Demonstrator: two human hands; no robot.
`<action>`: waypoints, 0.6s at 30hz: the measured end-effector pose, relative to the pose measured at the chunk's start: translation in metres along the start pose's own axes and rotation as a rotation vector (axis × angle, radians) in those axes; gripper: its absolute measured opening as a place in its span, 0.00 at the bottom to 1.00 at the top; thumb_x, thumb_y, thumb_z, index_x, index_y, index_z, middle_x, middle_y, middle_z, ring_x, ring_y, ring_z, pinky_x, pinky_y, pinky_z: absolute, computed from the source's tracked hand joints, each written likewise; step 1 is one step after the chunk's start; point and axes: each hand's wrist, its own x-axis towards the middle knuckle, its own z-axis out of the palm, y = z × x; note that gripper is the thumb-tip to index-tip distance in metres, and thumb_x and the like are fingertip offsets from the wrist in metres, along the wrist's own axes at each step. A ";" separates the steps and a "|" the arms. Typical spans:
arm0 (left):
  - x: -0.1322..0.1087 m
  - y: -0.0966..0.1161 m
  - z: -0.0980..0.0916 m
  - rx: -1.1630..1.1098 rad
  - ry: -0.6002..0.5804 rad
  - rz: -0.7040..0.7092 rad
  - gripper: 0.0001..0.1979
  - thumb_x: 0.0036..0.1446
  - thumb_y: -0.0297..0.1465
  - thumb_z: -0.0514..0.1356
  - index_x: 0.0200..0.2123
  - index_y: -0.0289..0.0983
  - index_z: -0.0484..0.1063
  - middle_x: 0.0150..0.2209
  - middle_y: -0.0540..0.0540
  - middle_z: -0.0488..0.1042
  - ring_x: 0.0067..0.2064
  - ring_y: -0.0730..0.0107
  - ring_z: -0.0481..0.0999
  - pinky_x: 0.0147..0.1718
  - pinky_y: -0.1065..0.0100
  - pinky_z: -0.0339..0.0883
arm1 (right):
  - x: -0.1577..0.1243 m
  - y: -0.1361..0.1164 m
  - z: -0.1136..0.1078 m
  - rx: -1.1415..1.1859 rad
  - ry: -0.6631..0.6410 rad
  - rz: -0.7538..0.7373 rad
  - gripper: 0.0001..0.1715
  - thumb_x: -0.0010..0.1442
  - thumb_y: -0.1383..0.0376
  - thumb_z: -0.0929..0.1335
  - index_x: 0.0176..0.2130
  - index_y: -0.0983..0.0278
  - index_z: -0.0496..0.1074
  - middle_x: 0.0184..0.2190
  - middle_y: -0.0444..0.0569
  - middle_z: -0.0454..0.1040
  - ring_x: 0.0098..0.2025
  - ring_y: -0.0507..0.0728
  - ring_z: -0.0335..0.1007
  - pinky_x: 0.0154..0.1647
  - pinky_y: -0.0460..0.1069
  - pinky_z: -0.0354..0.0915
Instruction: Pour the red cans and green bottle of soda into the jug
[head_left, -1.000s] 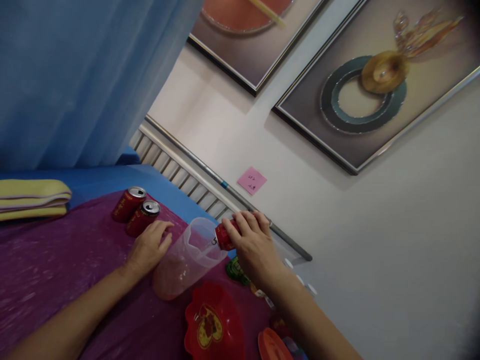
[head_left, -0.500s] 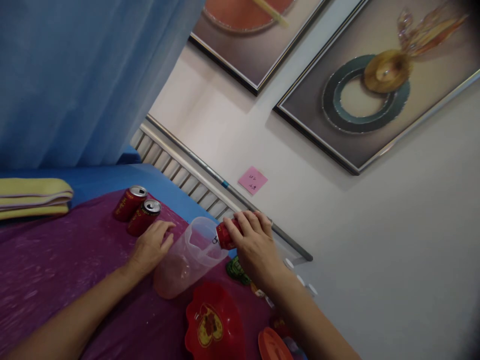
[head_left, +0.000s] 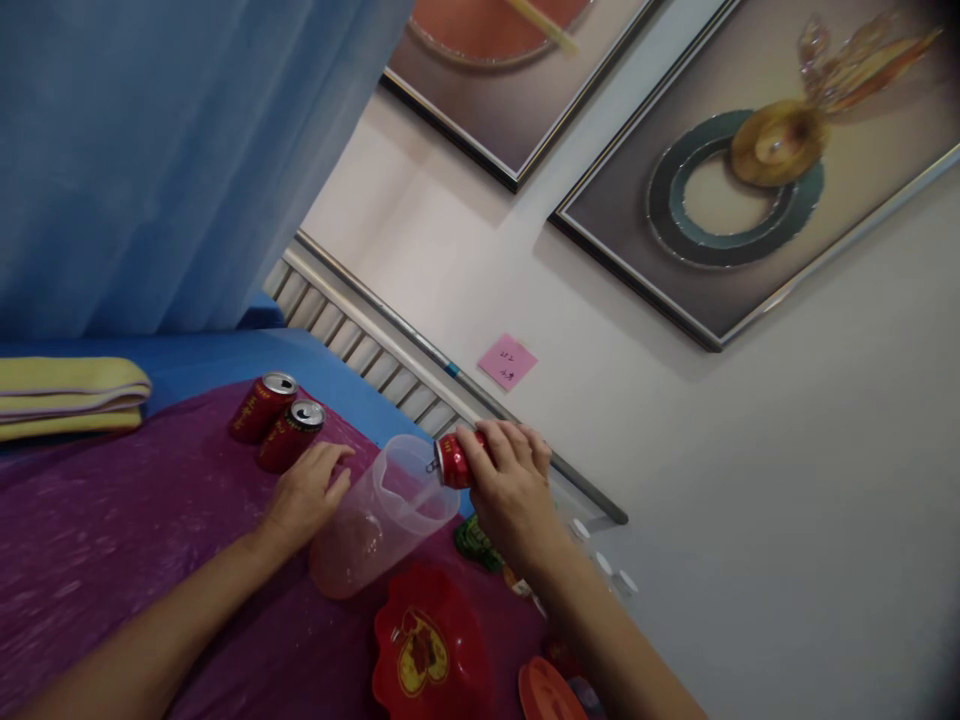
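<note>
The red can (head_left: 452, 463) is lying tipped on its side at lower centre of the frame. Its opened top is pointing left, just over the rim of the clear jug (head_left: 379, 520). Your right hand (head_left: 511, 492) is gripping it from above, fingers curled shut over the can body, thumb hidden. The forearm is running down toward the lower right edge. Whether anything is pouring cannot be told.

The jug is standing on the purple cloth (head_left: 112, 540), with a pinkish tint showing in its lower part. Your left hand (head_left: 304, 495) is resting palm-down at the jug's left wall. Its fingers are loosely stretched and holding nothing. Contact with the wall cannot be confirmed.

Around them:
- One opened can (head_left: 262, 405) and a second can (head_left: 291, 433) are standing side by side, touching, just up-left of your left fingertips.
- A red bowl (head_left: 427, 645) is sitting just below the jug, near the bottom edge.
- A green packet (head_left: 472, 540) is lying partly hidden under your right wrist.
- An orange lid (head_left: 546, 692) is being cut off by the bottom edge.
- A folded yellow towel (head_left: 67, 395) is lying at the left edge on the blue sheet (head_left: 225, 355).

A slatted rail (head_left: 360, 345) is running diagonally close behind the jug, leaving only a narrow strip of blue sheet between them. The widest open stretch of cloth is lying left of your left forearm.
</note>
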 end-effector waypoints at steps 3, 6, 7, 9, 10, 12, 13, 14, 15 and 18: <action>0.000 0.000 0.000 0.001 -0.005 0.002 0.19 0.57 0.38 0.49 0.44 0.36 0.72 0.43 0.40 0.75 0.46 0.56 0.75 0.51 0.54 0.70 | -0.001 0.002 0.001 -0.008 -0.010 0.004 0.25 0.64 0.73 0.65 0.59 0.62 0.71 0.52 0.57 0.76 0.57 0.65 0.64 0.63 0.59 0.51; 0.000 0.000 0.000 0.004 -0.002 0.002 0.19 0.56 0.38 0.49 0.44 0.36 0.72 0.43 0.40 0.75 0.46 0.56 0.75 0.51 0.54 0.69 | -0.002 0.003 0.001 0.007 -0.040 -0.018 0.25 0.63 0.73 0.65 0.58 0.62 0.72 0.52 0.56 0.76 0.56 0.65 0.64 0.62 0.59 0.52; 0.000 0.000 0.000 0.005 -0.001 0.001 0.19 0.56 0.38 0.49 0.44 0.36 0.73 0.43 0.40 0.75 0.46 0.56 0.75 0.51 0.54 0.69 | -0.002 0.002 0.001 0.011 -0.030 0.003 0.25 0.63 0.73 0.65 0.59 0.63 0.71 0.52 0.57 0.76 0.56 0.65 0.64 0.62 0.60 0.52; 0.000 -0.001 0.000 0.007 0.001 -0.001 0.19 0.57 0.38 0.49 0.44 0.36 0.73 0.43 0.40 0.76 0.45 0.56 0.75 0.51 0.54 0.70 | -0.004 0.002 0.002 0.012 -0.022 0.023 0.26 0.63 0.73 0.65 0.60 0.63 0.71 0.53 0.57 0.75 0.57 0.65 0.63 0.62 0.60 0.51; 0.001 -0.001 0.000 0.008 0.001 -0.003 0.19 0.56 0.39 0.49 0.44 0.36 0.73 0.43 0.40 0.76 0.45 0.56 0.75 0.51 0.54 0.70 | -0.004 0.002 0.002 0.011 -0.035 0.014 0.26 0.62 0.73 0.65 0.59 0.63 0.71 0.53 0.57 0.76 0.57 0.65 0.64 0.62 0.60 0.51; 0.001 -0.002 -0.001 0.009 0.001 -0.007 0.19 0.56 0.39 0.50 0.44 0.36 0.73 0.43 0.40 0.76 0.45 0.56 0.75 0.51 0.53 0.70 | -0.006 0.002 0.003 0.019 -0.057 0.009 0.27 0.61 0.74 0.65 0.59 0.63 0.72 0.52 0.57 0.76 0.56 0.65 0.65 0.62 0.60 0.51; 0.001 -0.002 -0.001 0.010 0.003 -0.008 0.19 0.56 0.39 0.50 0.44 0.36 0.73 0.43 0.40 0.76 0.45 0.56 0.75 0.52 0.53 0.70 | -0.007 0.002 0.003 0.030 -0.057 0.027 0.28 0.61 0.74 0.66 0.59 0.63 0.71 0.53 0.57 0.76 0.56 0.65 0.65 0.62 0.60 0.51; 0.001 -0.002 -0.001 0.010 0.004 -0.008 0.19 0.55 0.39 0.50 0.44 0.37 0.73 0.43 0.40 0.76 0.46 0.56 0.75 0.52 0.53 0.70 | -0.009 0.003 0.003 0.049 -0.054 0.056 0.29 0.60 0.74 0.66 0.60 0.63 0.71 0.53 0.57 0.76 0.57 0.65 0.65 0.62 0.60 0.51; 0.001 -0.002 -0.001 0.010 0.007 -0.008 0.19 0.55 0.39 0.50 0.43 0.37 0.73 0.43 0.41 0.76 0.46 0.56 0.76 0.52 0.53 0.70 | -0.010 0.003 0.003 0.075 -0.056 0.082 0.31 0.59 0.74 0.66 0.61 0.63 0.70 0.54 0.57 0.75 0.58 0.66 0.65 0.63 0.61 0.51; 0.000 -0.002 -0.001 0.011 0.017 -0.007 0.18 0.56 0.40 0.50 0.42 0.38 0.73 0.41 0.42 0.76 0.45 0.57 0.76 0.50 0.54 0.71 | -0.014 0.004 0.004 0.214 -0.149 0.153 0.36 0.54 0.74 0.67 0.62 0.63 0.69 0.56 0.58 0.75 0.59 0.68 0.66 0.62 0.62 0.54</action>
